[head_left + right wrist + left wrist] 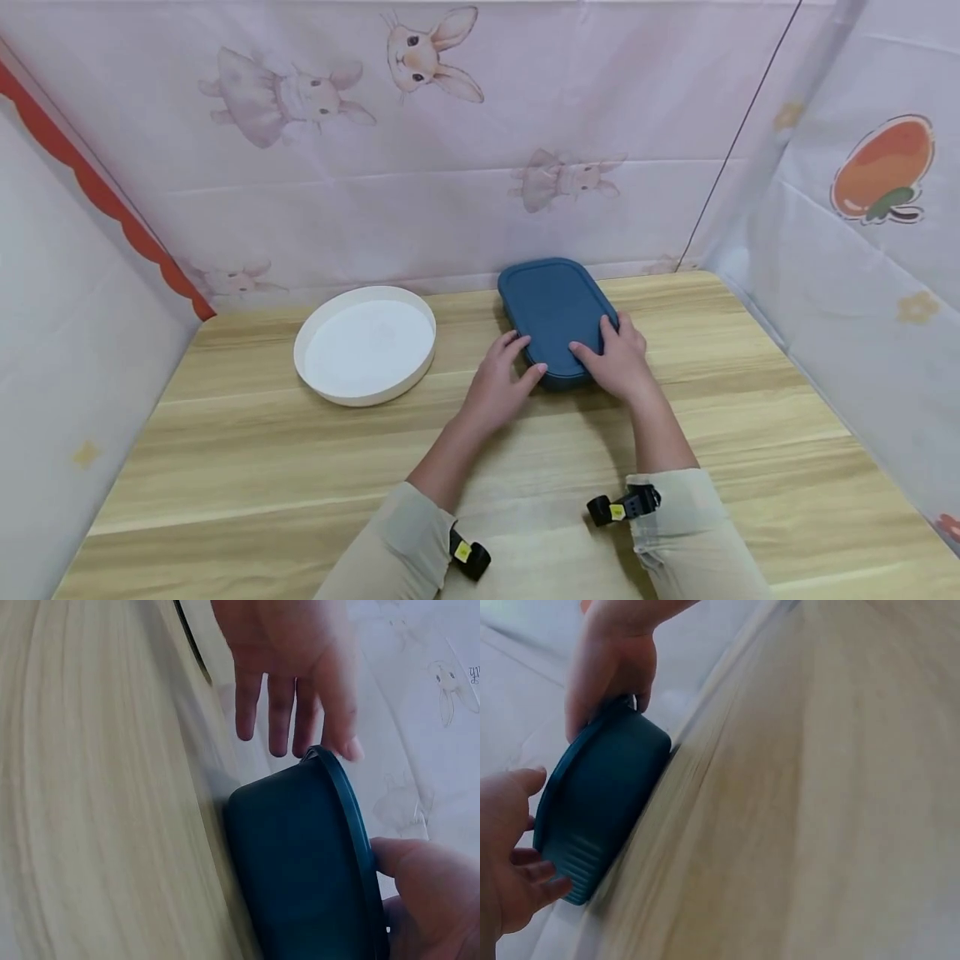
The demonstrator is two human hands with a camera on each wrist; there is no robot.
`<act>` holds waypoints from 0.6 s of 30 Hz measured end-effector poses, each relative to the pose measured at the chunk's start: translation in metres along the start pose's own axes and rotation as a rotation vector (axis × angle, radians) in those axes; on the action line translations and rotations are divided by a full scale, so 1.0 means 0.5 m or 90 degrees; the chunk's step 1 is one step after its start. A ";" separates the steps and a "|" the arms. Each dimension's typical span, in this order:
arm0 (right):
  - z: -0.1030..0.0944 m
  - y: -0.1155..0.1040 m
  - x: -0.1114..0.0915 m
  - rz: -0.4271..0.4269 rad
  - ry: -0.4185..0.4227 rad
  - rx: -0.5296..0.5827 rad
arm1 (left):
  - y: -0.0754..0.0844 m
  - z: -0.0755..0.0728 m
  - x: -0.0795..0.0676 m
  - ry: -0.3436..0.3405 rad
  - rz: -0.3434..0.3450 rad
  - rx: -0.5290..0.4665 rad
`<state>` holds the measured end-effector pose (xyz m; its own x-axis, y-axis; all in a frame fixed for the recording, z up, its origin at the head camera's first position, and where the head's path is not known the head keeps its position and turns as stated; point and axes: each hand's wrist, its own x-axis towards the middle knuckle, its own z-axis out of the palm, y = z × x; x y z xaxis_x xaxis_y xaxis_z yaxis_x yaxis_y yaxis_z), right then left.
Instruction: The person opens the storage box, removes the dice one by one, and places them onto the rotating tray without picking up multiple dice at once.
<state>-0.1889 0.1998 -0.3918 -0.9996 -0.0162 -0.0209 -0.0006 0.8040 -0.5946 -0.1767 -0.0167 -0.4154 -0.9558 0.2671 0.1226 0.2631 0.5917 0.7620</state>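
A dark blue lidded food container [555, 308] sits on the wooden table by the back wall, its rounded lid facing up. My right hand [618, 358] holds its right edge, with the thumb on the lid and fingers over the side; the left wrist view shows this hand [619, 667] at the rim. At the front left corner is my left hand [498, 387], fingers spread and thumb near the lid edge. In the right wrist view the left hand's fingers [280, 712] look straight, beside the container [300, 855]. The lid covers whatever is inside.
A round, shallow white tray [367, 346] stands to the left of the container on the wooden table [300, 500]. Printed cloth walls [420, 208] close off the back and both sides. Each sleeve cuff carries a black strapped camera [471, 560].
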 end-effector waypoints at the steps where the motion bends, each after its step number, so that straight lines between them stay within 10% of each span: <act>1: 0.001 -0.002 -0.001 -0.003 -0.005 0.000 | -0.003 0.001 0.001 0.007 0.000 -0.004; 18: 0.008 -0.082 -0.038 -0.236 -0.025 -0.043 | -0.052 0.026 -0.003 0.104 0.089 -0.064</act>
<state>-0.1699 0.1647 -0.3703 -0.9294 -0.3353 0.1541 -0.3653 0.7768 -0.5129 -0.1806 -0.0224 -0.4438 -0.9217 0.2089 0.3267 0.3877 0.4767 0.7889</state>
